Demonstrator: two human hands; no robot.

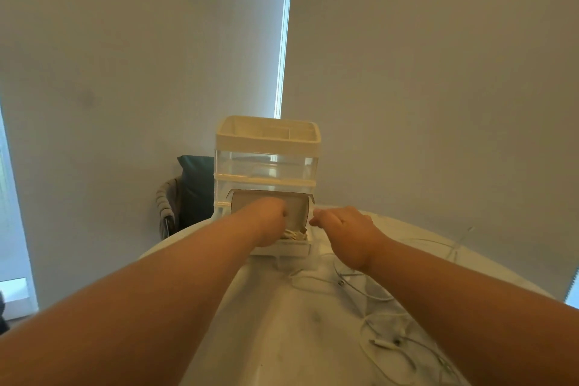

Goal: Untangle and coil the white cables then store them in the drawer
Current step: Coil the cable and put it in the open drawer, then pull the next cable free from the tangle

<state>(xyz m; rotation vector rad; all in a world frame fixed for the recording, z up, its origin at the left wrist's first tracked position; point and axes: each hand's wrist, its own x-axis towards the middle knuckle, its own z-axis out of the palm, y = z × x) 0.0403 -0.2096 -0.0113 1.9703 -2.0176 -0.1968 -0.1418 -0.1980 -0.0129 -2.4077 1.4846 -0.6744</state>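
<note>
— Start closest in. How do the arms lie?

— Both bare forearms stretch forward over the white round table, the left from the lower left and the right from the lower right. Under and beside the right forearm, loose white cables sprawl tangled on the tabletop.

— And the right hand?

— The right hand is knuckles-up with its fingers curled. Its fingertips are just beside the right wall of the open bottom drawer. I cannot tell whether it pinches the wall or holds anything.

— The left?

— The left hand reaches down into that drawer, wrist bent and fingers curled under, hidden by the back of the hand. It sits right over a coiled white cable lying in the drawer. Whether it grips the coil I cannot tell.

— What's beyond?

— The drawer belongs to a small drawer unit with a clear upper drawer and an open cream tray on top. It stands at the table's far edge. Behind it to the left is a chair with a dark cushion, and pale blinds behind everything.
</note>
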